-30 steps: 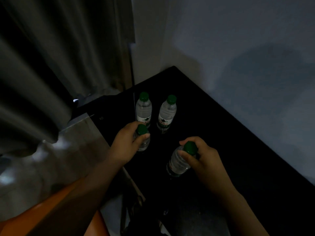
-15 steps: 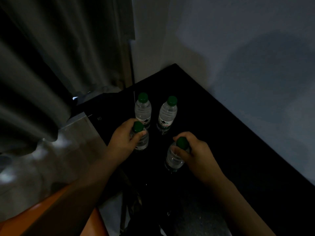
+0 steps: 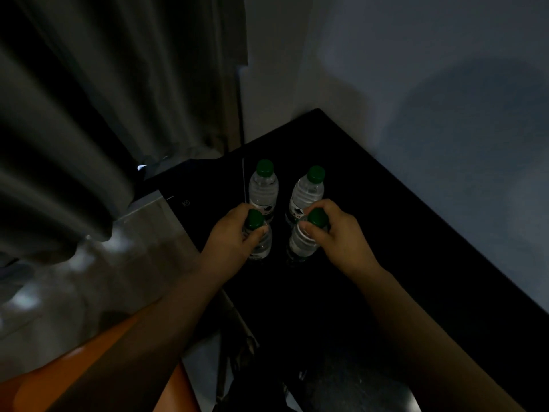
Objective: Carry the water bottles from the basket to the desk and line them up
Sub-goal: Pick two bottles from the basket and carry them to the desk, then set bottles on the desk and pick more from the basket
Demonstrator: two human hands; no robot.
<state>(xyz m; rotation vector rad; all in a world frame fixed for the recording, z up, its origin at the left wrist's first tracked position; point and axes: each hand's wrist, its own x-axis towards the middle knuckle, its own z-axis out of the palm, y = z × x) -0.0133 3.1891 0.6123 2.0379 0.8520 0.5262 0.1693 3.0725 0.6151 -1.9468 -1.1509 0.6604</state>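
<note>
Your hands [image 3: 234, 233] covered the necks and shoulders of the two near bottles [image 3: 261, 245], and those bottles hid the far pair's [image 3: 306, 191] bases. Label print was too small to read. The tabletop [image 3: 416, 263] ran off the right edge, its near end lost in darkness.

My left hand [image 3: 234, 233] and right hand [image 3: 341, 236] are bare, no rings or watch; both forearms are bare, sleeveless in view.

Dim, grainy view; soft shadows, warped edges.
</note>
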